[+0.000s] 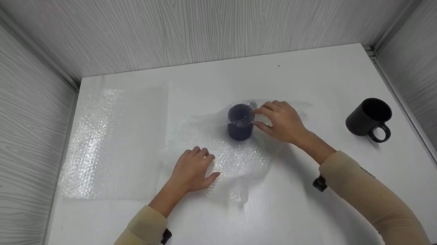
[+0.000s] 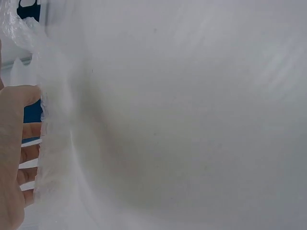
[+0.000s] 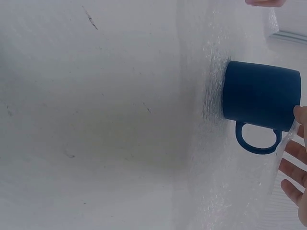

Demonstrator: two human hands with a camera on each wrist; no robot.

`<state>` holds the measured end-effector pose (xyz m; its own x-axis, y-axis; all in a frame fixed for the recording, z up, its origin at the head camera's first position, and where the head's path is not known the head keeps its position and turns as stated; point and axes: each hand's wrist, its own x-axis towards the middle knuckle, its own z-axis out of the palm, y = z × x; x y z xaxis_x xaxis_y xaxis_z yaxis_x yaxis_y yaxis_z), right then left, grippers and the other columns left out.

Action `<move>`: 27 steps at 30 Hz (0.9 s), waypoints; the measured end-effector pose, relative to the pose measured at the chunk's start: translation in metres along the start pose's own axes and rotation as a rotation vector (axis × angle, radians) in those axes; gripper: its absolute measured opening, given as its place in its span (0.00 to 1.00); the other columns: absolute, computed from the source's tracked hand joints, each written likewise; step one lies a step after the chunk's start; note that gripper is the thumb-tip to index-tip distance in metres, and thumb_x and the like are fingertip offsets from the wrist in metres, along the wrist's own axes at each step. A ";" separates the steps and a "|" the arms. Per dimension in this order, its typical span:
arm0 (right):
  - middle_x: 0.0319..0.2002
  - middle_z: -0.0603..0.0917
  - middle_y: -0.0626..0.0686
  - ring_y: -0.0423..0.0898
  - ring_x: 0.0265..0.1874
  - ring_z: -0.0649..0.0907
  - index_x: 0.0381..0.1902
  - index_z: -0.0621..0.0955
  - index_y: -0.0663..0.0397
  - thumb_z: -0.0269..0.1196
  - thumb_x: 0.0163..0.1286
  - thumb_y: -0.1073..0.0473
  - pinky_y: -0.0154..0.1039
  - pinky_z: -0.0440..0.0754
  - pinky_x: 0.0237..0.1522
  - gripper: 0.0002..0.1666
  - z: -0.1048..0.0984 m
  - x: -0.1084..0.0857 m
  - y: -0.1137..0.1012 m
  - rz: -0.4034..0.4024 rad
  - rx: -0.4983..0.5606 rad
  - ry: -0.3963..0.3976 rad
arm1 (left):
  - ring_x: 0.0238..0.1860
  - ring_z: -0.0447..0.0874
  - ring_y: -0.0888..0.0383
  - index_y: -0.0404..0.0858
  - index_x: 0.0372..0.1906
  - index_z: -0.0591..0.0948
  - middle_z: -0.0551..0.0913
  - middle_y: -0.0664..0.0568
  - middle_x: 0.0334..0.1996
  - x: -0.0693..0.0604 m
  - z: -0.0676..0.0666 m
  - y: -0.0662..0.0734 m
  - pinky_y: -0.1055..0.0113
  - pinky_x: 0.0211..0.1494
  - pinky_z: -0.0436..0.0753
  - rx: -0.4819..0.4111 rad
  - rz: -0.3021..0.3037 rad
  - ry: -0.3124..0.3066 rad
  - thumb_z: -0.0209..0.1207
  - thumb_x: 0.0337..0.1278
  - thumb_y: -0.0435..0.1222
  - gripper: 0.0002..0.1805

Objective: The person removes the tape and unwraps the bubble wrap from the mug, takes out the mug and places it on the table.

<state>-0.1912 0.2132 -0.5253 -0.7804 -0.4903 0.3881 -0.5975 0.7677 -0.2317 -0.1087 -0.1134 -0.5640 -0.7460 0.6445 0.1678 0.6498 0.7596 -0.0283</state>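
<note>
A dark blue mug stands upright on a crumpled sheet of bubble wrap at the middle of the table. Part of the wrap reaches up over its mouth. My right hand pinches the wrap at the mug's rim between thumb and fingers. From the right wrist view, the mug's handle shows on its side, with the wrap edge near the fingertips. My left hand rests on the near left part of the wrap, its thumb spread away. In the left wrist view, the fingers touch the wrap's edge.
To the left, another flat sheet of bubble wrap lies on the white table. A black mug leans in view at the right, handle toward the near side. Grey wood-grain panels stand behind and at both sides.
</note>
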 end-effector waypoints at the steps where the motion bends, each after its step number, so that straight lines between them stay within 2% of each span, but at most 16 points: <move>1: 0.46 0.90 0.56 0.58 0.46 0.87 0.54 0.87 0.51 0.72 0.71 0.48 0.56 0.85 0.56 0.20 0.000 0.000 0.000 -0.002 -0.001 0.003 | 0.49 0.87 0.48 0.42 0.49 0.87 0.89 0.48 0.47 0.001 0.001 0.000 0.55 0.49 0.88 -0.008 -0.004 -0.008 0.66 0.61 0.59 0.26; 15: 0.44 0.90 0.55 0.57 0.44 0.88 0.51 0.88 0.50 0.72 0.71 0.48 0.54 0.86 0.53 0.17 0.005 -0.002 0.002 -0.077 -0.052 0.092 | 0.58 0.85 0.45 0.43 0.60 0.84 0.86 0.47 0.58 0.002 0.010 -0.002 0.53 0.53 0.88 -0.013 -0.026 -0.067 0.66 0.61 0.59 0.31; 23: 0.44 0.90 0.53 0.54 0.42 0.88 0.49 0.89 0.49 0.73 0.70 0.50 0.52 0.87 0.51 0.15 0.004 -0.005 0.004 -0.144 -0.114 0.153 | 0.56 0.84 0.45 0.42 0.55 0.85 0.86 0.46 0.55 0.002 0.013 0.000 0.53 0.50 0.87 -0.024 -0.014 -0.040 0.67 0.59 0.57 0.28; 27: 0.43 0.90 0.53 0.53 0.40 0.89 0.48 0.88 0.50 0.76 0.66 0.50 0.51 0.89 0.48 0.17 0.004 -0.006 0.007 -0.237 -0.194 0.216 | 0.56 0.85 0.45 0.41 0.55 0.85 0.85 0.46 0.56 0.002 0.014 -0.001 0.52 0.51 0.87 -0.040 -0.016 -0.046 0.66 0.60 0.57 0.27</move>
<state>-0.1921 0.2198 -0.5329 -0.5551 -0.5815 0.5947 -0.6949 0.7171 0.0526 -0.1132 -0.1114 -0.5774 -0.7618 0.6361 0.1224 0.6422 0.7664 0.0136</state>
